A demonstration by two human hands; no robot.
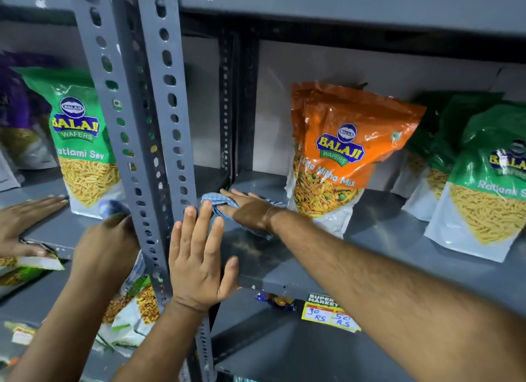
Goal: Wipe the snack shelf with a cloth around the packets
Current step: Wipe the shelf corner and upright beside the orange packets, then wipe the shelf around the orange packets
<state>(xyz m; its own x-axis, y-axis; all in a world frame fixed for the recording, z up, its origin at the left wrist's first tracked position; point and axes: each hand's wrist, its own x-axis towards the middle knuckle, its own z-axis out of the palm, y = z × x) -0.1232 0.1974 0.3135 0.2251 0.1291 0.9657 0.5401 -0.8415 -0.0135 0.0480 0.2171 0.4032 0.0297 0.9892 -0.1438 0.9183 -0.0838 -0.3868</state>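
- Far left, another person's hand lies flat on the neighbouring shelf, and a second one beside it presses a blurred blue cloth near a green Ratlami Sev packet.
- Two grey slotted uprights divide that bay from the snack shelf.
- The left hand is open, fingers spread and together with nothing in them, its palm resting against the front lip of the snack shelf just right of the uprights.
- The right hand lies flat, fingers extended, pressing the blue checked cloth down onto the shelf near the back left corner (cloth edges show on both sides of the palm).
- Just right of the wrist stands an orange Mix packet, close to the cloth; whether they touch I cannot tell.
- Further right stand two more green packets.
- Below the shelf edge hangs a yellow price label.
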